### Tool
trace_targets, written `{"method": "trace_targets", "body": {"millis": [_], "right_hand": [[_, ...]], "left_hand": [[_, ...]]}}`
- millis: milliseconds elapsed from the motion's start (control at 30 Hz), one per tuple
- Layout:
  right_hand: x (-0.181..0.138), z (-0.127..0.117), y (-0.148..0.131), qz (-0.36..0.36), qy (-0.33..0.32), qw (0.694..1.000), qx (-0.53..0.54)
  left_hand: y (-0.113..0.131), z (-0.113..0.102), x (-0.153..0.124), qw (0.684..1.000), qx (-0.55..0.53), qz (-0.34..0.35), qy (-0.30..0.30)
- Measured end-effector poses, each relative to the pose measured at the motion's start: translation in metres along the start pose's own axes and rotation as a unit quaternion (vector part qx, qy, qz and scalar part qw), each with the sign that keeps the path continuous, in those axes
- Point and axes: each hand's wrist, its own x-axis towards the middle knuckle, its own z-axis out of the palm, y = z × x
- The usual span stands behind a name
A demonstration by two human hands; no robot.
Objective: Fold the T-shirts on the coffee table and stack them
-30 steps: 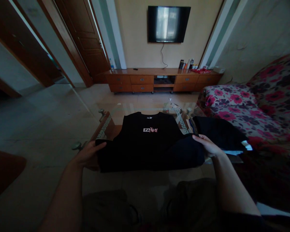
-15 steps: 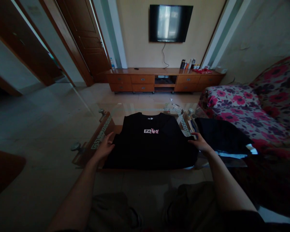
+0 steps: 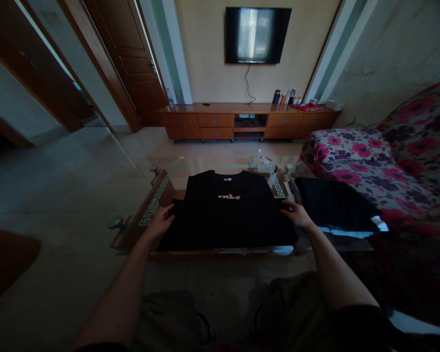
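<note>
A black T-shirt (image 3: 223, 225) lies spread on the glass-topped coffee table (image 3: 156, 195), its neckline facing away from me. Its small white-and-pink chest print shows only in part, with the lower portion hidden by a fold of cloth. My left hand (image 3: 162, 221) pinches the fabric at the left side, and my right hand (image 3: 297, 215) grips it at the right side. Both sets of fingers are closed on the cloth.
Beside my right hand, a pile of dark folded clothes (image 3: 335, 203) rests near the table's right end. A flowered sofa (image 3: 366, 166) stands to the right. Across the room are a wooden TV cabinet (image 3: 216, 126) and a wall-mounted television (image 3: 258, 36).
Both hands have shifted slightly, the right one inward and up. The held cloth has moved away from me, covering part of the print, and the shirt's near edge has drawn back from the table edge.
</note>
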Motion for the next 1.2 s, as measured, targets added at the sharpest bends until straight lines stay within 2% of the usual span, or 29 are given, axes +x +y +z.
{"method": "trace_targets", "body": {"millis": [100, 200, 333, 433, 600, 800, 867, 1033, 1200], "right_hand": [[-0.002, 0.0, 0.005, 0.023, -0.019, 0.999, 0.024], [-0.008, -0.003, -0.001, 0.002, -0.031, 0.998, 0.053], [-0.012, -0.004, -0.015, -0.02, -0.024, 0.996, 0.081], [-0.012, -0.001, -0.018, -0.02, -0.003, 0.998, 0.065], [-0.009, 0.0, -0.011, 0.002, -0.004, 1.0, 0.028], [-0.007, 0.0, -0.007, -0.037, 0.021, 0.998, 0.056], [-0.005, 0.0, -0.005, -0.035, 0.024, 0.998, 0.051], [-0.001, -0.001, 0.009, 0.006, -0.002, 1.0, 0.0], [0.004, -0.002, 0.019, 0.012, 0.002, 1.0, -0.001]], "left_hand": [[-0.006, 0.001, -0.002, 0.999, 0.005, 0.023, -0.028], [-0.008, 0.0, 0.0, 0.999, 0.004, 0.031, -0.039], [-0.013, 0.005, 0.005, 0.999, 0.001, 0.046, -0.012], [-0.019, 0.012, 0.007, 0.999, 0.011, 0.051, 0.01], [-0.022, 0.014, 0.006, 0.997, 0.04, 0.061, -0.029], [-0.011, 0.011, 0.006, 0.992, 0.051, 0.111, 0.022], [-0.012, 0.013, 0.006, 0.994, 0.056, 0.095, 0.02], [-0.023, 0.017, 0.006, 0.997, 0.06, 0.031, -0.044], [-0.021, 0.014, 0.005, 0.998, 0.049, 0.031, -0.032]]}}
